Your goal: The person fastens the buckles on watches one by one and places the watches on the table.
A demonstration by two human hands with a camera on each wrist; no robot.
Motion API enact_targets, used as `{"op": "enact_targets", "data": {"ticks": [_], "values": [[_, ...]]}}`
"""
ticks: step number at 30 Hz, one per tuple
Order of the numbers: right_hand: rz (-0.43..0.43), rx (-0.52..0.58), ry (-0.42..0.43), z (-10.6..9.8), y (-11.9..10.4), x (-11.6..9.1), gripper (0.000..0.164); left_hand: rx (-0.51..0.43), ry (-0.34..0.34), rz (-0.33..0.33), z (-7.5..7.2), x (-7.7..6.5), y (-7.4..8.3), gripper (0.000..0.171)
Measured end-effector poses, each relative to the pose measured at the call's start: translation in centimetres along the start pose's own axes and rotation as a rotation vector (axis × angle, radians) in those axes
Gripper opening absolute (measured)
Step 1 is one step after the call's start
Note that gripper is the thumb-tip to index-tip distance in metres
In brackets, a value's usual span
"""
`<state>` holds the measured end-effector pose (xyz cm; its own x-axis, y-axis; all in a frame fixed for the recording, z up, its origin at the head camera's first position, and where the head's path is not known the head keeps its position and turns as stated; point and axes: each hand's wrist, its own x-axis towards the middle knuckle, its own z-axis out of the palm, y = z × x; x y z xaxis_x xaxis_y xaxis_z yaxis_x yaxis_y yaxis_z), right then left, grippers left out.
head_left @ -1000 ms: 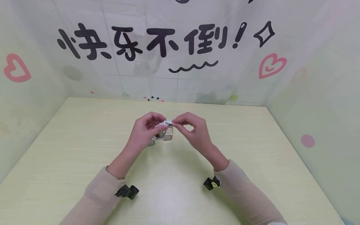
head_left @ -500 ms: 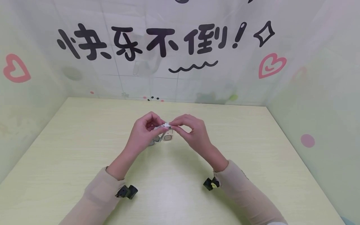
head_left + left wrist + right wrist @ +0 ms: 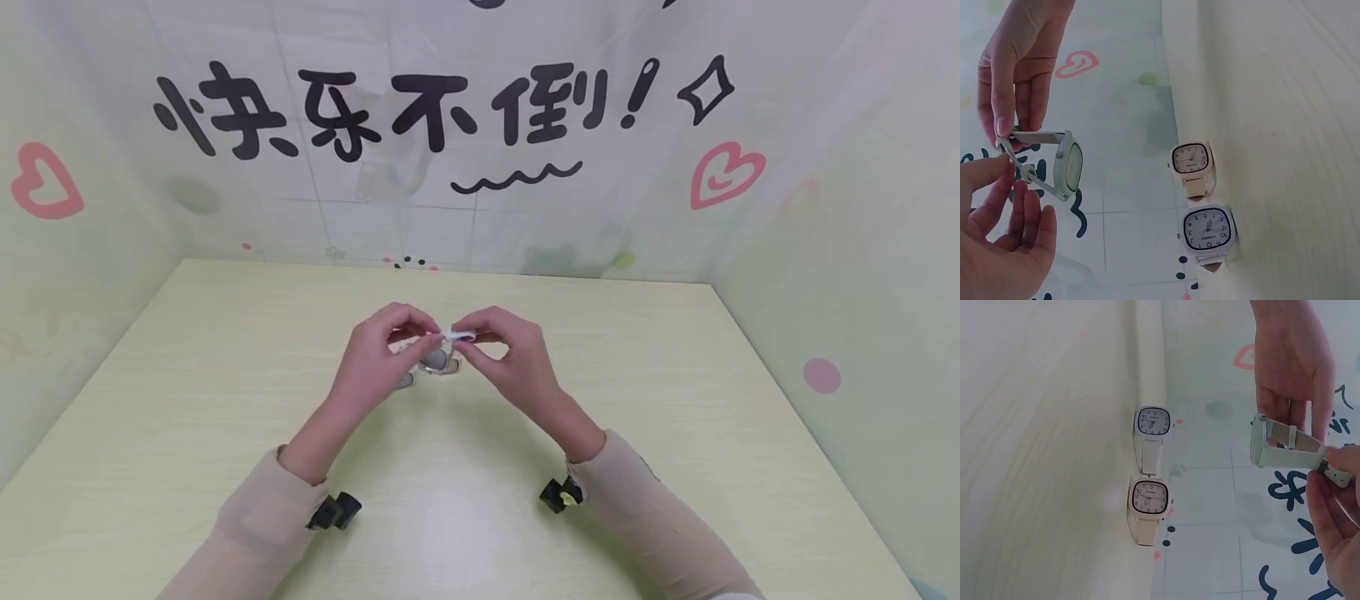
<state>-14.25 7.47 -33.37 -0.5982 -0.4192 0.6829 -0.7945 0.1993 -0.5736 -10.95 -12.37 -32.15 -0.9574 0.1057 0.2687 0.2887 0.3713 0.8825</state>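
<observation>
A pale green wristwatch [image 3: 1069, 165] with a round dial hangs between both hands, above the table. Its strap forms a loop, and the dark buckle [image 3: 1322, 466] has the strap's holed end lying through it. My left hand [image 3: 378, 350] pinches the strap near the buckle with thumb and fingers. My right hand [image 3: 512, 354] pinches the strap's free end [image 3: 1337, 476] between thumb and forefinger. From the head view, the white strap end [image 3: 461, 336] shows between the fingertips, while the left hand hides much of the watch.
On the table [image 3: 240, 350] beyond the hands stand two more watches with squarish dials: a white one [image 3: 1208, 229] and a beige one [image 3: 1190, 159]. Behind the table's far edge hangs a printed wall cloth [image 3: 420, 225].
The strap end between the fingertips has swung to point right, over the right fingers. The watch's dial now shows below the hands, overlapping the beige watch. Both hands have shifted slightly.
</observation>
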Motion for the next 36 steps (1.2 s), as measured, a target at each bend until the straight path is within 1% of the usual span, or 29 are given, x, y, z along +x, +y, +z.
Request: {"op": "enact_targets", "data": {"ticks": [3, 6, 10, 14, 18, 22, 26, 32, 36], "values": [[-0.006, -0.039, 0.014, 0.1, -0.1, 0.0, 0.018, 0.082, 0.033, 0.008, 0.2, -0.1, 0.2, 0.01], [-0.028, -0.073, 0.017, 0.2, -0.1, 0.0, 0.018, 0.086, 0.024, -0.016, 0.1, 0.0, 0.4, 0.011], [-0.074, -0.143, -0.008, 0.2, -0.3, 0.0, 0.019, 0.043, -0.039, -0.093, -0.3, 0.2, 0.4, 0.016], [-0.1, -0.201, -0.058, 0.2, -0.5, 0.0, 0.022, 0.004, -0.109, -0.171, -0.7, 0.3, 0.3, 0.021], [-0.086, -0.24, -0.103, 0.4, -0.6, 0.0, 0.025, -0.016, -0.166, -0.188, -0.6, 0.4, 0.3, 0.022], [-0.065, -0.239, -0.115, 0.6, -0.7, 0.1, 0.022, -0.027, -0.198, -0.185, -0.5, 0.5, 0.4, 0.022], [-0.052, -0.192, -0.092, 0.7, -0.7, 0.2, 0.019, -0.035, -0.21, -0.181, -0.7, 0.6, 0.3, 0.021], [-0.054, -0.136, -0.038, 0.5, -0.7, 0.3, 0.018, 0.033, -0.197, -0.203, -1.3, 0.7, 0.1, 0.019], [-0.05, -0.11, -0.019, 0.3, -0.7, 0.3, 0.018, 0.047, -0.194, -0.215, -1.6, 0.7, -0.1, 0.018]]}}
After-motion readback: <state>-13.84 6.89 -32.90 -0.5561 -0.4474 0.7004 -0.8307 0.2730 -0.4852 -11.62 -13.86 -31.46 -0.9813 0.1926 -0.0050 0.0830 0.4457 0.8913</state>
